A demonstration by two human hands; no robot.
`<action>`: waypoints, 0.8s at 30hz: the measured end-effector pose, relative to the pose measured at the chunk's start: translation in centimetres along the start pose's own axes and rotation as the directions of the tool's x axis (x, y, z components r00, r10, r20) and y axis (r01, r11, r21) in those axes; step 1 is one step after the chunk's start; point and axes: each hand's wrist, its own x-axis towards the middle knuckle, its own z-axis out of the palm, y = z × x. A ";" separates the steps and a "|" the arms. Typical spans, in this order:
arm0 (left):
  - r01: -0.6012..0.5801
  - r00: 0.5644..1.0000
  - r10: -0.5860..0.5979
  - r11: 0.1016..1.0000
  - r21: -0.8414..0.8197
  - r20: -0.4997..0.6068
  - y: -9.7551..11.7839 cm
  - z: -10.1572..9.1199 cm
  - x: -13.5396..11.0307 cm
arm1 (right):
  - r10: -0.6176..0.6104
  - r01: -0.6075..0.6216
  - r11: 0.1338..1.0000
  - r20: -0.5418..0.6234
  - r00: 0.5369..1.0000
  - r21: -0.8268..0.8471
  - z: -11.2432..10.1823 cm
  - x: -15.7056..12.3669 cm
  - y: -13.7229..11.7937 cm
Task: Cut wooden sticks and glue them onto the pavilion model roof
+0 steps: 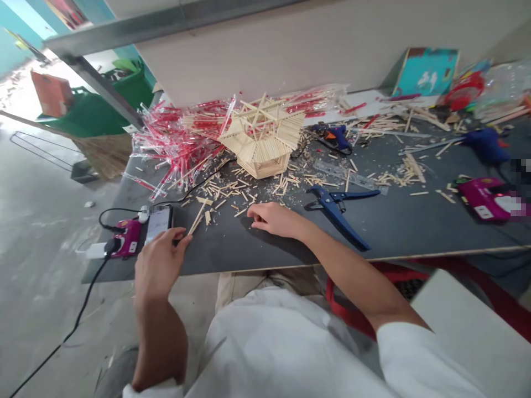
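My left hand (160, 264) hovers at the table's near left edge, fingers pinched on a thin wooden stick (196, 219) that points up and right. A phone (159, 223) lies just beyond it. My right hand (274, 219) rests palm down on the dark table (398, 221), fingers curled loosely toward the left, beside scattered stick offcuts (232, 193). A small house model of wooden sticks (260, 138) stands further back. Blue cutting pliers (337, 205) lie to the right of my right hand.
A heap of red-and-clear wrappers (182, 138) lies at the back left. A blue glue gun (334, 136), a clear ruler (348, 176), another blue tool (485, 143) and a magenta device (487, 198) sit on the right. A magenta charger with cable (126, 239) lies left.
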 end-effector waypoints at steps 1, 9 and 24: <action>0.027 1.000 -0.027 0.998 0.049 0.009 0.0 0.4 -0.1 | -0.017 0.017 1.000 0.000 1.000 -0.006 0.0 0.0 0.0; 0.158 0.968 -0.198 0.958 0.238 0.152 0.9 1.8 2.3 | -0.110 0.110 0.993 0.005 0.994 -0.040 -0.5 0.1 -0.2; 0.079 0.968 -0.131 0.968 0.238 0.212 0.8 2.9 2.2 | -0.005 0.000 0.999 -0.092 0.996 -0.051 -3.3 -1.9 -2.0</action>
